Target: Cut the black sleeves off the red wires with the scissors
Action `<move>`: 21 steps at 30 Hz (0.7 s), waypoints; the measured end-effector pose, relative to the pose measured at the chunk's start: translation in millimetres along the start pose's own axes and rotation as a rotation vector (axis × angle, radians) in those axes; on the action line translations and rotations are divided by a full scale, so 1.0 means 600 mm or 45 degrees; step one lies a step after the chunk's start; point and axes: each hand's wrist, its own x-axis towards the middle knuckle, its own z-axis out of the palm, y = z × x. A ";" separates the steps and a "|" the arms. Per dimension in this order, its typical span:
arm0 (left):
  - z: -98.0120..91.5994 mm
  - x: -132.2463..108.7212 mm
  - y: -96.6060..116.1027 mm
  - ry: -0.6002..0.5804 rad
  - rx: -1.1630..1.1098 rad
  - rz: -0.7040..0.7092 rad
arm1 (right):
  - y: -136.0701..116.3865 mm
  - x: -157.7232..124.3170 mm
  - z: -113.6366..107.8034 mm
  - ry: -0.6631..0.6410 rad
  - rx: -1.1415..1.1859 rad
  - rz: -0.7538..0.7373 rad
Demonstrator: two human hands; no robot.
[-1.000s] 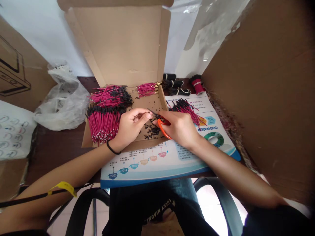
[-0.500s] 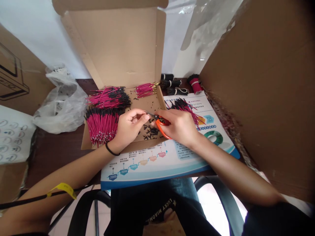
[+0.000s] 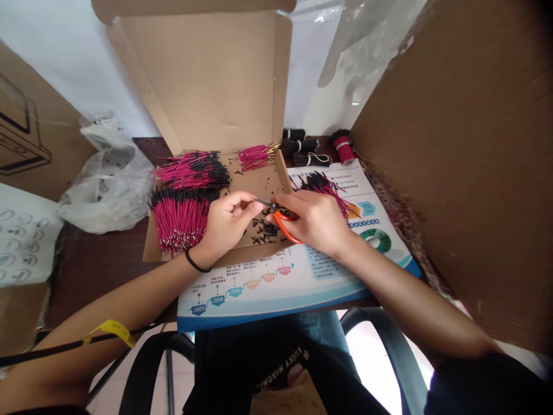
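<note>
My right hand [image 3: 317, 222] is closed round a pair of orange-handled scissors [image 3: 286, 227], whose dark blades point left. My left hand [image 3: 231, 222] is pinched at the blade tips, thumb against forefinger; whatever it holds is too small to make out. Both hands are over an open cardboard box [image 3: 235, 253]. Beside my left hand in the box lies a bundle of magenta wires [image 3: 177, 219] with black ends. Behind it is a looser pile of the same wires [image 3: 190, 170]. Small black offcuts [image 3: 264, 230] are scattered under the scissors.
Magenta wires with gold tips [image 3: 257, 157] lie at the box's back. More wires [image 3: 322, 187] rest on a printed sheet [image 3: 268, 300] at right. Banded black bundles [image 3: 300, 145] and a magenta bundle [image 3: 343, 147] stand behind. A plastic bag [image 3: 114, 178] is at left; a cardboard wall [image 3: 466, 161] rises at right.
Almost nothing differs. Both hands and the scissors keep their places, and the blades look slightly shifted at the left fingertips.
</note>
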 end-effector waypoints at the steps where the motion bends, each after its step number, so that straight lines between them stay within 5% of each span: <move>1: 0.000 0.000 0.001 -0.008 -0.009 0.000 | 0.002 0.000 -0.002 -0.003 -0.019 -0.014; 12: 0.003 0.000 0.008 -0.074 -0.071 0.013 | 0.008 0.000 -0.003 -0.002 0.048 0.093; 21: 0.002 0.001 0.002 0.023 -0.040 0.005 | -0.003 0.000 -0.006 0.011 0.059 0.120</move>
